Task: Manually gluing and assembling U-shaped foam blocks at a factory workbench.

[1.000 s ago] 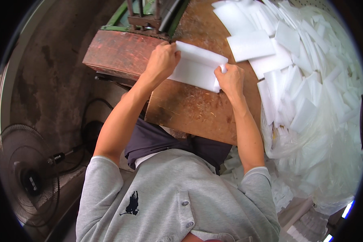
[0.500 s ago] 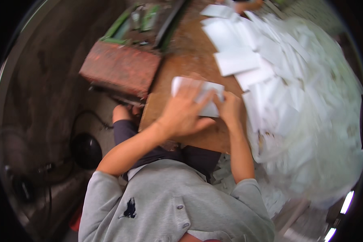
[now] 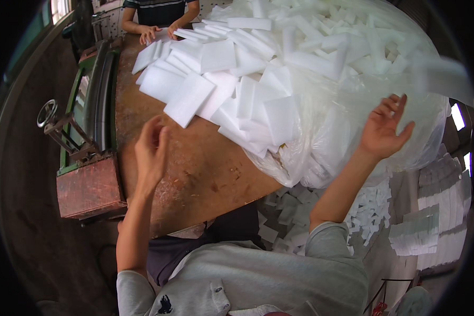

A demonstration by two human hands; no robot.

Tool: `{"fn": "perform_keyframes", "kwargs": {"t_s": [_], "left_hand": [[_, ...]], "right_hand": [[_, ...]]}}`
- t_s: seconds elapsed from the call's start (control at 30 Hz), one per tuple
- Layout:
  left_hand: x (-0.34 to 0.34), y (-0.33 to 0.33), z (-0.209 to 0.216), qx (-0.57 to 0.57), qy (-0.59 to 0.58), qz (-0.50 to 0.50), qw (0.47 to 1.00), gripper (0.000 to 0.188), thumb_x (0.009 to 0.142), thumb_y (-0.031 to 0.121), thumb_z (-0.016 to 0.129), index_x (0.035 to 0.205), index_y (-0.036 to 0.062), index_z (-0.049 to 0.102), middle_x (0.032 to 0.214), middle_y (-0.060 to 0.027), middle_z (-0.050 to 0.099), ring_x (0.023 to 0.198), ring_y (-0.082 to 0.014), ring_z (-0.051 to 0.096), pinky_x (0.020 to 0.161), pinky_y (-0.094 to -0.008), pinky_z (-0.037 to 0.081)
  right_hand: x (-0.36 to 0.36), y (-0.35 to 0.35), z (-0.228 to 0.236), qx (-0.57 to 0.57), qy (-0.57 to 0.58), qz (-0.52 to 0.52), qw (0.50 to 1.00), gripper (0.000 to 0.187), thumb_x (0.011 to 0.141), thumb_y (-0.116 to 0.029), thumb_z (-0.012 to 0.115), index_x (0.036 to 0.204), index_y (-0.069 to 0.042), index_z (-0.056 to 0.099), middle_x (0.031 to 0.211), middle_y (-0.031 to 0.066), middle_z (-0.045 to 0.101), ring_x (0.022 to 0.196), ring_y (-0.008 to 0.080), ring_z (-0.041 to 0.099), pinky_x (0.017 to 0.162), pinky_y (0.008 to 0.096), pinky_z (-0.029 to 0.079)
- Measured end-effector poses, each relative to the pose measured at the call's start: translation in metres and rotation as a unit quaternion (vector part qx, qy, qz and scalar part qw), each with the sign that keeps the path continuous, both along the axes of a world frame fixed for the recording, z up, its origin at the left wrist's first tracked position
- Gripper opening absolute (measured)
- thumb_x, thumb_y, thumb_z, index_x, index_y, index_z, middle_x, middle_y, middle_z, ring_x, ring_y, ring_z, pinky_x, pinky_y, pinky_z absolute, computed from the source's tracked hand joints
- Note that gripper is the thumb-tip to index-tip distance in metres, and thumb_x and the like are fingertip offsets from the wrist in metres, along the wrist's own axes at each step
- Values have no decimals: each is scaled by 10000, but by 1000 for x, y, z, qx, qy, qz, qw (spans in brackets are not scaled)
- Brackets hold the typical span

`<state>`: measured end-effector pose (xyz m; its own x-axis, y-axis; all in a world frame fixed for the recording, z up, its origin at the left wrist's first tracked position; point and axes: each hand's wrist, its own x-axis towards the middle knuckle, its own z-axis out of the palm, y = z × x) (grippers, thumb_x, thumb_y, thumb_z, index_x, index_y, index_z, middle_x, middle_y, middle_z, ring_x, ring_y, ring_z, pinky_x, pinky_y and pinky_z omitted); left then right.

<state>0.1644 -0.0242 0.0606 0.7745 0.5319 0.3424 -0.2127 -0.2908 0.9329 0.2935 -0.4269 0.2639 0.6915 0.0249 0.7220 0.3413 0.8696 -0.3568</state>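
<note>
My right hand is raised at the right, over the edge of a clear plastic bag. Its fingers are spread and it holds nothing. Just beyond the fingertips, a white foam sheet is in the air, blurred and apart from the hand. Above the brown table hangs my left hand, fingers loosely bent, thumb apart, with nothing visible between them. The nearest thing to it is a white foam sheet at the front of a big overlapping pile.
Left of the table stands a green machine with rollers, a handwheel and a reddish block. At the far side, another person's hands touch the pile. Small white pieces and stacked sheets lie at lower right.
Both hands were together on a white sheet over the table; now they are wide apart and empty. A white sheet is airborne at the right. The view has shifted, showing more of the far side.
</note>
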Motion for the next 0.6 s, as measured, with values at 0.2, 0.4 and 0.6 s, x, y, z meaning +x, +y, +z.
{"fn": "perform_keyframes", "kwargs": {"t_s": [0.2, 0.4, 0.6], "left_hand": [[78, -85, 58, 35, 39, -127, 990, 487, 902, 233, 704, 1237, -106, 601, 890, -201, 724, 742, -245, 710, 679, -353, 553], [131, -115, 74, 131, 164, -195, 958, 614, 859, 272, 751, 1213, -191, 558, 820, -235, 688, 653, -267, 670, 595, -354, 530], [139, -92, 70, 13, 169, -212, 963, 518, 837, 269, 759, 1094, -163, 634, 811, -203, 688, 673, -220, 665, 657, -374, 544]], "right_hand": [[56, 26, 10, -447, -4, -544, 711, 522, 880, -190, 769, 1332, -8, 582, 1150, 94, 642, 714, 131, 643, 627, 290, 513], [125, 45, 4, -628, -98, -612, 472, 788, 832, -329, 795, 1476, -39, 444, 1319, 191, 608, 1122, 309, 633, 979, 388, 488], [144, 54, -4, -649, -66, -602, 461, 879, 810, -324, 789, 1510, -17, 355, 1349, 258, 563, 1239, 385, 563, 1044, 428, 452]]}}
